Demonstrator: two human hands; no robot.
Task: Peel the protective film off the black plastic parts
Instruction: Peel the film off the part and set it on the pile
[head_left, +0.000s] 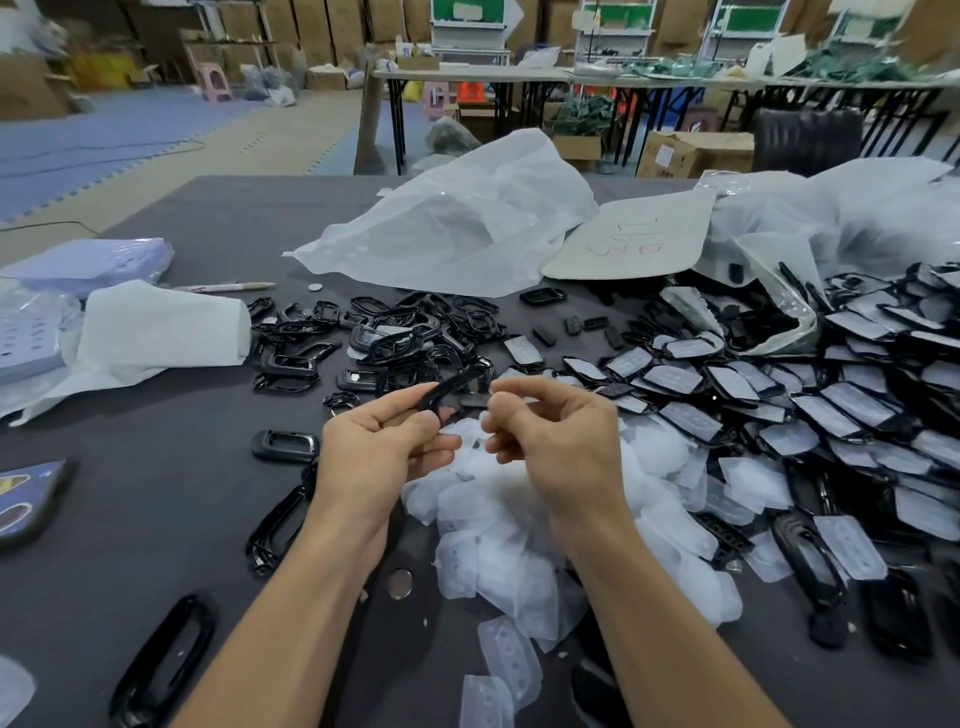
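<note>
Left hand (379, 441) clamps the black frame part (451, 391) mid-air above the film pile (519, 525). Right hand (550, 431) has thumb and forefinger pressed together beside it; can't tell if film is between them. Suggest catching a corner and peeling low and slow. Dark grey table (182, 509), unpeeled parts (841, 421) heaped at right, warehouse cardboard boxes (696, 153) behind.

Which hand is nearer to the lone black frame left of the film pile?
Left. The left hand is just right of the frame; the right hand is farther right.
</note>
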